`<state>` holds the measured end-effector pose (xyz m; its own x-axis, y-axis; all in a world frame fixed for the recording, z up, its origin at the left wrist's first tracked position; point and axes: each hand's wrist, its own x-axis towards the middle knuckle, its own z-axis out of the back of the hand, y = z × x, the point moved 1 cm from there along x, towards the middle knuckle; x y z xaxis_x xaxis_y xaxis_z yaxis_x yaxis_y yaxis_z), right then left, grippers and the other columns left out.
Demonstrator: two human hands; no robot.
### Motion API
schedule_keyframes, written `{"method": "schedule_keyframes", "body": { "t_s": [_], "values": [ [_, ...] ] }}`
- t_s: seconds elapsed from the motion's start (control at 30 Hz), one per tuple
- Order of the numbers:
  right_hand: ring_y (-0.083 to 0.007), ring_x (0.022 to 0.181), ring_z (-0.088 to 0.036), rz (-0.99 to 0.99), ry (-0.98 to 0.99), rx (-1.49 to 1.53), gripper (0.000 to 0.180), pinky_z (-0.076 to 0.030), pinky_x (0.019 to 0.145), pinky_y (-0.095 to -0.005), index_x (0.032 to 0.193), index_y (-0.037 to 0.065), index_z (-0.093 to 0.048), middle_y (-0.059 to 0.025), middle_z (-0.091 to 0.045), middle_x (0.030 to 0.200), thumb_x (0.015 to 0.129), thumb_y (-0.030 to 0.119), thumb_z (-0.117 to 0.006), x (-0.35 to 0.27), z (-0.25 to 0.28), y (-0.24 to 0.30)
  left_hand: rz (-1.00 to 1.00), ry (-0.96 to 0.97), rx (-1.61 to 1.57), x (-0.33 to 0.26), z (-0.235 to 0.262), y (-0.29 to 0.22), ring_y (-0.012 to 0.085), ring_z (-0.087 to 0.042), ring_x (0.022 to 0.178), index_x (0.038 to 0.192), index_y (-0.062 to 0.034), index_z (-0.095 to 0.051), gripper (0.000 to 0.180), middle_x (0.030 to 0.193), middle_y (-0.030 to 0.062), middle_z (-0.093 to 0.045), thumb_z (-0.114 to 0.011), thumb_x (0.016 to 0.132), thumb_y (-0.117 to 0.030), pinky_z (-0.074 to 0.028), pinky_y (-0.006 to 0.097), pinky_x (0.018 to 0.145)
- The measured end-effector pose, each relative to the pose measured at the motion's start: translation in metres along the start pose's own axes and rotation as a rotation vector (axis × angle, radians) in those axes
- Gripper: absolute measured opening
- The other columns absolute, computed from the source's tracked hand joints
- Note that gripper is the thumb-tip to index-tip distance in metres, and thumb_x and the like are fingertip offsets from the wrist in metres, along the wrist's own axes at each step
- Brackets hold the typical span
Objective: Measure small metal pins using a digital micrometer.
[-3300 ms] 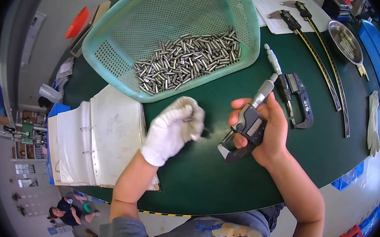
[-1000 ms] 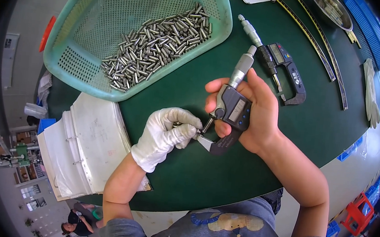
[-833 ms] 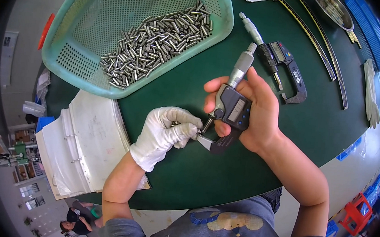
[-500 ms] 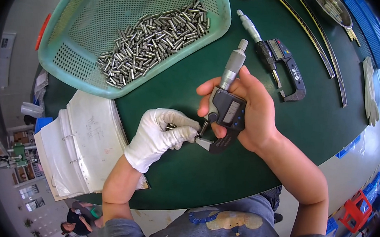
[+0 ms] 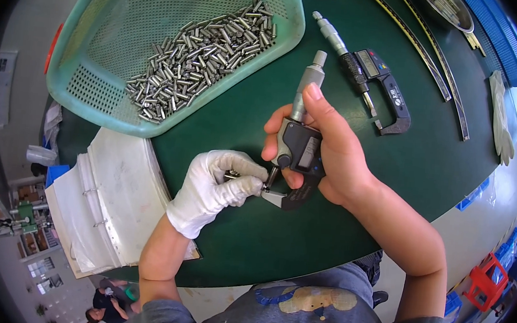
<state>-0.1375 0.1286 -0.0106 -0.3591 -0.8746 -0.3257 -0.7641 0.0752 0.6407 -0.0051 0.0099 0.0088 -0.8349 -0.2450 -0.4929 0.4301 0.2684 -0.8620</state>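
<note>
A digital outside micrometer (image 5: pixel 301 145) is gripped in my bare right hand (image 5: pixel 345 160), its thimble pointing away from me. My right thumb lies against the thimble, and the fingers wrap round the frame. My left hand (image 5: pixel 201 187), in a white glove, is closed with its thumb and fingertips at the micrometer's measuring gap. Small metal pins (image 5: pixel 231 175) show inside the curled glove. What the fingertips pinch at the gap is mostly hidden. Beyond both hands, a pale green mesh basket (image 5: pixel 154 129) holds a heap of shiny metal pins (image 5: pixel 203 55).
A second digital micrometer (image 5: pixel 373 79) lies on the green table (image 5: pixel 232 245). An open ring binder (image 5: pixel 123 193) sits at the left. On the right are curved strips (image 5: pixel 431 47), a white glove (image 5: pixel 501 118), a metal bowl (image 5: pixel 468 18) and a blue basket (image 5: pixel 514 48).
My right thumb has shifted left onto the micrometer's thimble. The whole view has moved slightly; my gloved left hand stays at the measuring gap.
</note>
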Motion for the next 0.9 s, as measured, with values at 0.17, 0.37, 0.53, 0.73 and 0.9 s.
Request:
{"method": "schedule_keyframes", "body": {
  "t_s": [0.17, 0.37, 0.53, 0.73, 0.9],
  "values": [
    [-0.0142, 0.038, -0.044, -0.014, -0.012, -0.023, 0.058, -0.037, 0.040, -0.0234, 0.084, 0.002, -0.053, -0.0112, -0.057, 0.066, 0.087, 0.053, -0.026, 0.001, -0.001, 0.003, 0.010, 0.057, -0.106, 0.003, 0.003, 0.004, 0.0064, -0.048, 0.054, 0.084, -0.0013, -0.059, 0.023, 0.070, 0.0026, -0.057, -0.072, 0.070, -0.015, -0.037, 0.018, 0.047],
    [-0.0151, 0.039, -0.045, -0.009, 0.008, -0.044, 0.061, -0.039, 0.041, -0.0249, 0.090, 0.000, -0.051, -0.0115, -0.057, 0.067, 0.089, 0.052, -0.020, 0.000, -0.004, 0.001, 0.003, 0.034, -0.056, 0.003, 0.004, 0.003, 0.0064, -0.047, 0.053, 0.079, -0.0021, -0.056, 0.023, 0.068, 0.0017, -0.056, -0.072, 0.070, -0.015, -0.036, 0.017, 0.046],
    [-0.0158, 0.040, -0.043, -0.080, -0.048, 0.024, 0.066, -0.038, 0.042, -0.0260, 0.095, 0.000, -0.051, -0.0118, -0.057, 0.070, 0.089, 0.049, -0.008, -0.003, -0.005, 0.003, -0.012, 0.170, -0.277, 0.009, 0.013, 0.010, 0.0085, -0.049, 0.056, 0.083, -0.0033, -0.055, 0.020, 0.068, 0.0039, -0.055, -0.067, 0.075, -0.017, -0.037, 0.019, 0.049],
    [-0.0167, 0.039, -0.043, -0.084, -0.051, 0.025, 0.063, -0.039, 0.043, -0.0268, 0.091, 0.000, -0.053, -0.0127, -0.057, 0.068, 0.090, 0.046, -0.009, -0.002, -0.005, 0.003, -0.126, -0.047, -0.762, 0.011, 0.032, -0.006, 0.0165, -0.055, 0.067, 0.086, -0.0077, -0.053, 0.011, 0.085, 0.0091, -0.056, -0.053, 0.085, -0.019, -0.044, 0.025, 0.055],
    [-0.0166, 0.040, -0.043, -0.087, -0.045, 0.030, 0.063, -0.039, 0.045, -0.0264, 0.091, 0.000, -0.053, -0.0127, -0.056, 0.068, 0.090, 0.046, -0.009, -0.003, -0.007, 0.005, -0.349, -0.433, -0.147, 0.012, 0.075, -0.025, 0.0098, -0.041, 0.054, 0.083, -0.0059, -0.057, 0.009, 0.067, -0.0011, -0.047, -0.062, 0.077, -0.011, -0.036, 0.022, 0.048]
  ]
}}
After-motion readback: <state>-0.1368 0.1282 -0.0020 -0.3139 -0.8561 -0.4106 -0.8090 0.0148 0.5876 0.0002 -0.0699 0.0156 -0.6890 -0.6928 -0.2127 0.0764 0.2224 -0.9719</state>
